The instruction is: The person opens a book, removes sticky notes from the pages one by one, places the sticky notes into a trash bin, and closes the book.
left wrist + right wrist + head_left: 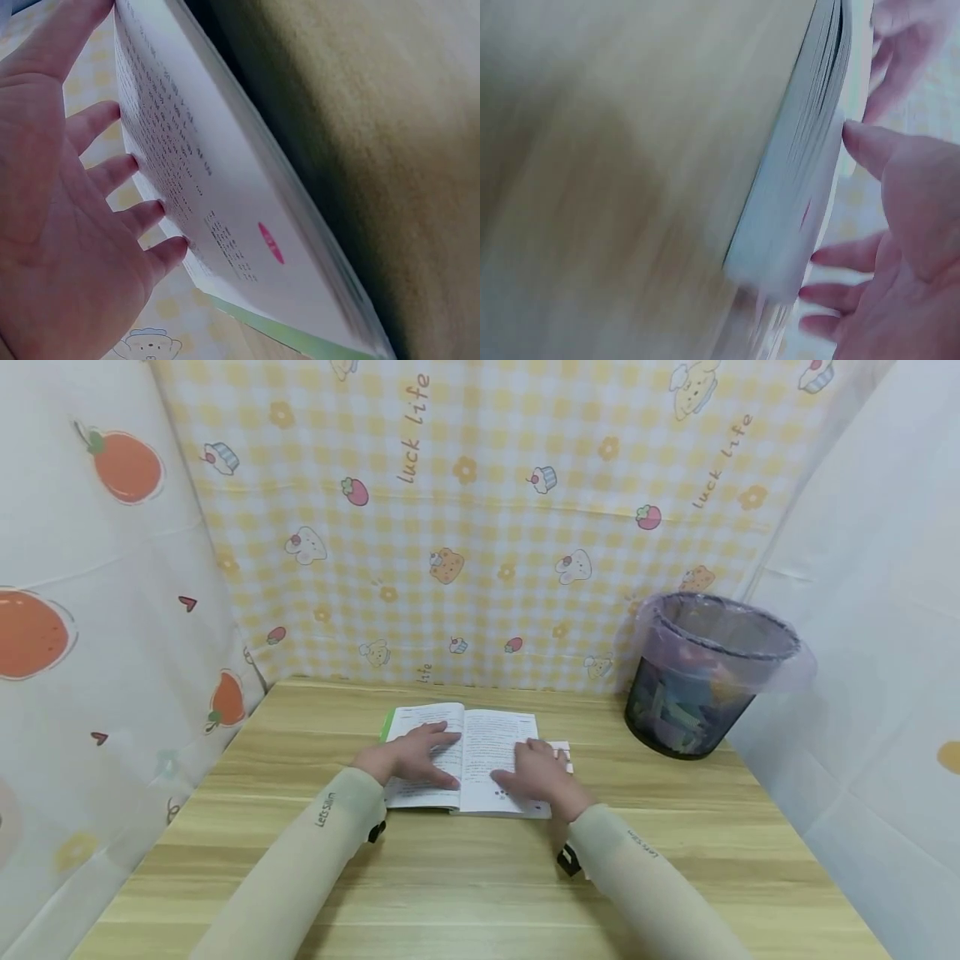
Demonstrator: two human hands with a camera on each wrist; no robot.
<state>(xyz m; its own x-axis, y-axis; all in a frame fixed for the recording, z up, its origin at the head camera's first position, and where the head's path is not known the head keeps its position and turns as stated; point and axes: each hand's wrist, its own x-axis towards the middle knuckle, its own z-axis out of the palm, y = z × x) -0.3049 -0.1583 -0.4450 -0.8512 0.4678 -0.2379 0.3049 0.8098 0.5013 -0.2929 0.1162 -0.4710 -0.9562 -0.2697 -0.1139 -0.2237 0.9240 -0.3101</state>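
Observation:
An open book (491, 735) with printed text lies flat on the wooden table, its green cover edge showing at the left. My left hand (416, 753) rests on the left page, fingers spread and thumb near the centre fold. On the right page lies my right hand (538, 772), its thumb pointing inward. In the left wrist view, the fingertips of the left hand (71, 217) touch the page (202, 195), which bears a small pink mark. The right wrist view shows the right hand (915, 217) with thumb and fingertips against the book's page (817, 202).
A black bin (678, 702) lined with a translucent purple bag stands at the table's back right, with colourful contents. A small white item (562, 746) shows past the book's right edge, partly hidden by the hand. Patterned curtains (480, 527) hang behind the wooden table (465, 893).

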